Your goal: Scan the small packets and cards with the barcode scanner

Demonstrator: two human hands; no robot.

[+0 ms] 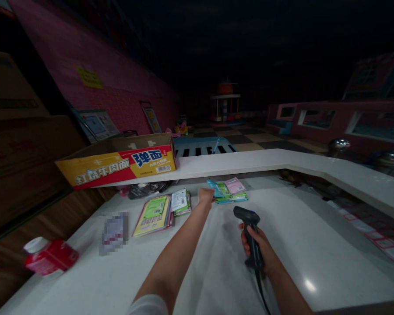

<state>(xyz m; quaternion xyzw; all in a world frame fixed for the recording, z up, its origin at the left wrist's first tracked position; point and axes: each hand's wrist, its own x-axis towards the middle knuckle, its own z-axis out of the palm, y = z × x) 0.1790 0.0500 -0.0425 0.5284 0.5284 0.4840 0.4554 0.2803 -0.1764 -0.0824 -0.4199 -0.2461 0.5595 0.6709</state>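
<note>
My right hand (258, 245) is wrapped around the handle of a black barcode scanner (252, 236), its head tilted up and its cord trailing down. Farther out, my left hand (206, 194) is closed on the near left end of a blue packet (216, 188). That packet lies over a pile of green and blue packets (231, 198), with a pink packet (235, 185) on top at the right. Left of my forearm are a small stack of white and green packets (180, 201) and a stack of yellow booklet-like packs (153, 214) with a green packet on it.
A red bottle with a white cap (51, 256) lies at the left, near a blurred-out item (114, 232). A yellow and red cardboard box (124, 159) sits on the raised white ledge (223, 162) behind the counter (292, 245). Brown cartons (26, 144) stand far left.
</note>
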